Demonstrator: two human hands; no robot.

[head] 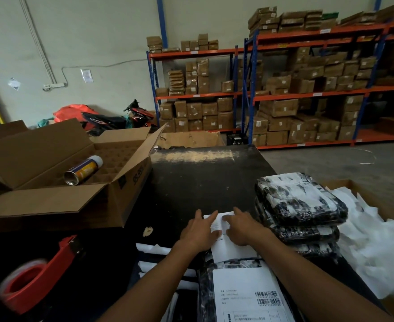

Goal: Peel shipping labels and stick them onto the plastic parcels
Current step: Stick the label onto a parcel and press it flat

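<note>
— Head view: where is the shipping label [219, 225]?
— On the black table [203, 180], under both hands. The left hand [199, 231] lies flat on its left edge, fingers straight.
— And the right hand [242, 228]?
— Fingers pressing its right part, lightly bent. A stack of plastic parcels [300, 205] sits just right of it.

Glossy plastic parcels [299, 201]; matt cardboard box [52, 205]; paper label [221, 225].

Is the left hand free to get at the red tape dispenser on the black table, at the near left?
Probably yes. The left hand only rests flat on the white label sheet, and nothing stands between it and the red tape dispenser.
</note>
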